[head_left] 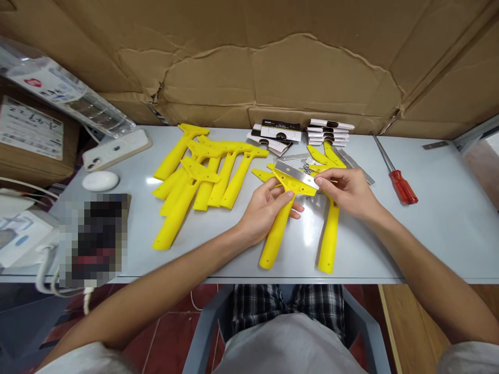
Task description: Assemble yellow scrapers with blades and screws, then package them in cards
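Observation:
My left hand (260, 214) is wrapped round the neck of a yellow plastic scraper handle (277, 234), whose wide head points away from me. A flat metal blade (294, 173) with slots lies along that head, and my right hand (349, 193) pinches its right end between thumb and fingers. Under and beside my right hand lies another yellow scraper handle (328, 244), its head partly hidden. Behind the hands are more yellow heads (327, 156), loose metal blades (354, 163) and small shiny pieces too small to make out.
Several yellow scraper handles (179, 210) lie piled at left. Black-and-white cardboard packs (280, 130) and a stack of folded packs (328, 136) sit against the cardboard wall (273, 78). A red screwdriver (403, 186) lies at right; a phone (117, 150) and white cables are at left.

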`<state>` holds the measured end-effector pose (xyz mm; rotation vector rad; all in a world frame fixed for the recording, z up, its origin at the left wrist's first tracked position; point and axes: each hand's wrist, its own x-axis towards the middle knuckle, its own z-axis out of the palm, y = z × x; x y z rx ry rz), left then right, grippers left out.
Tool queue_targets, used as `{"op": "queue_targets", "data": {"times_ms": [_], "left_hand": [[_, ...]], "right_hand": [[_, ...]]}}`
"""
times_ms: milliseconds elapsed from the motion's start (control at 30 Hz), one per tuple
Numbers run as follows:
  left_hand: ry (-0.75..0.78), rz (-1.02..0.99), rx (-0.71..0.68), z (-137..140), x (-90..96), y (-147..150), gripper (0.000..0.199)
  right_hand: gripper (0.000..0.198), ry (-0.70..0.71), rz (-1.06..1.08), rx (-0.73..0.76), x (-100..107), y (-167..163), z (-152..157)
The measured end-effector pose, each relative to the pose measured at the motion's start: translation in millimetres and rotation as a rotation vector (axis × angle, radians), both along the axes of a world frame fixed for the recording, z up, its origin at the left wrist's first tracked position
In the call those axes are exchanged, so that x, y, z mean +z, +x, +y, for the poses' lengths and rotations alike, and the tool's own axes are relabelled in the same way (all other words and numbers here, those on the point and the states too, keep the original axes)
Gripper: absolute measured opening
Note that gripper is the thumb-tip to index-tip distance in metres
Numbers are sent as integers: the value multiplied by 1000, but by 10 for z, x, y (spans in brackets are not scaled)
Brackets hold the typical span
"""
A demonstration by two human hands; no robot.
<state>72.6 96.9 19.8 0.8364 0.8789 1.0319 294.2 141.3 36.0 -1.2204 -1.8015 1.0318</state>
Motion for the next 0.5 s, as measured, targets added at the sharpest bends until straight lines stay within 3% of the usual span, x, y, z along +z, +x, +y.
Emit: {"op": "queue_targets", "data": {"times_ms": [500], "left_hand": [[69, 24, -7, -32, 26, -4, 48]], "right_hand": [[40, 4, 15, 30, 17, -15, -27]]}}
